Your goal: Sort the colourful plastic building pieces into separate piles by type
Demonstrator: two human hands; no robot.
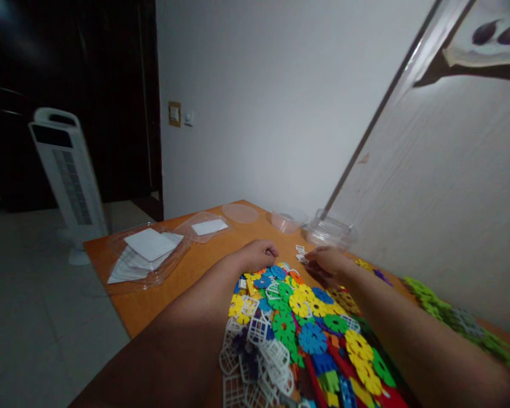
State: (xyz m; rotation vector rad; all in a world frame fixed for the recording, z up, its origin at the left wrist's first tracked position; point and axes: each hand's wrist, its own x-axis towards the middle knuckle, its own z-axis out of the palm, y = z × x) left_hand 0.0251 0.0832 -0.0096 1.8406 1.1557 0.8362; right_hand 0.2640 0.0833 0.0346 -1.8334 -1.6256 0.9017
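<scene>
**Two hands at the far edge of a heap of plastic pieces**

A heap of bright plastic pieces [306, 328] (flat flower-shaped discs in yellow, green, blue and red, with white grid pieces at the near-left side) is spread over an orange table [165, 294]. The left hand [259, 255] is laid at the far edge of the heap, its fingers curled under into a loose fist; whether anything is enclosed in it cannot be told. The right hand [327, 262] is set just beside it, to the right, with its fingertips drawn together at a small white piece [301, 258]; a second white piece [300, 249] is seen just beyond on the bare tabletop.

Past the hands, a clear jar [328, 231] is stood near the wall, with a clear bowl [288, 220] and a round lid [240, 213] to its left. Two clear trays holding white sheets [151, 245] are placed at the table's left end. A strip of green pieces [454, 317] is lined along the wall at the right. A white tower fan [68, 175] is stood on the tiled floor.
</scene>
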